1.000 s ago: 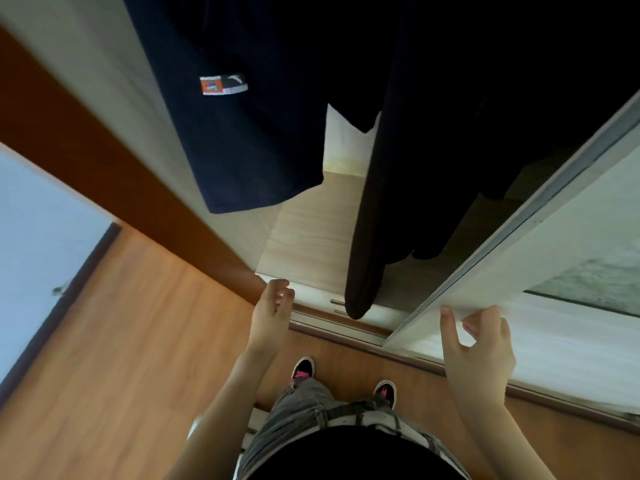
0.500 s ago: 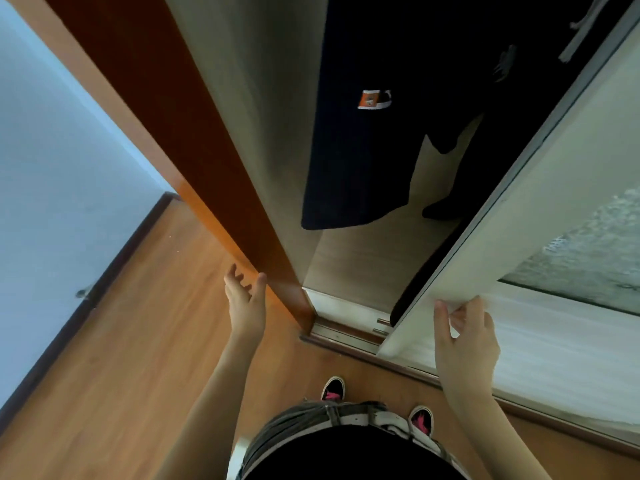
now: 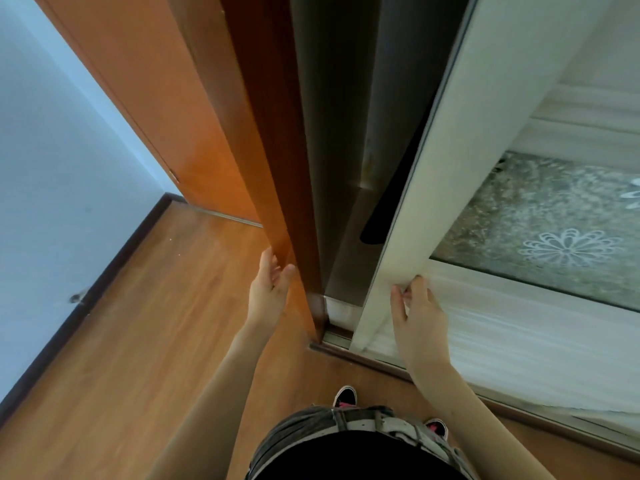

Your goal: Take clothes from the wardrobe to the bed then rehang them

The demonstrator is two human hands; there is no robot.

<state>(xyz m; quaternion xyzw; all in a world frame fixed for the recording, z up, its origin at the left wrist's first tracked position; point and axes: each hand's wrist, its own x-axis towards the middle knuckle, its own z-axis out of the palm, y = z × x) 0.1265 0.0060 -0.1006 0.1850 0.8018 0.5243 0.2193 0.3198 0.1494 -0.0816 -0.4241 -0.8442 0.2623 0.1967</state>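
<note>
Clothes [image 3: 391,202] are showing only as one dark piece hanging inside the wardrobe, in the thin gap between the brown side panel [image 3: 277,140] and the white sliding door [image 3: 450,161]. The dark piece is hanging down close behind the edge of the white door, and its bottom end is just above the wardrobe floor. Most of it is hiding in the shadow, so what kind of clothing it is cannot be told.

The right hand [image 3: 420,320] is pressing on the lower edge of the sliding door, with its fingers [image 3: 417,284] curling around the door's edge and gripping it. The door is having a frosted glass part [image 3: 540,223] with white flower shapes on it.

The left hand [image 3: 268,291] is staying open, with the fingers spread a little, right beside the front edge of the brown side panel. It is holding nothing. The fingertips are looking like they are touching the panel, but that is hard to tell.

The person is standing on a wooden floor [image 3: 138,341] very close to the wardrobe. Two dark shoes [image 3: 345,396] with pink inside are peeking out below a grey skirt with a pale belt [image 3: 363,424]. A light blue wall [image 3: 52,168] is running along the left side.
</note>
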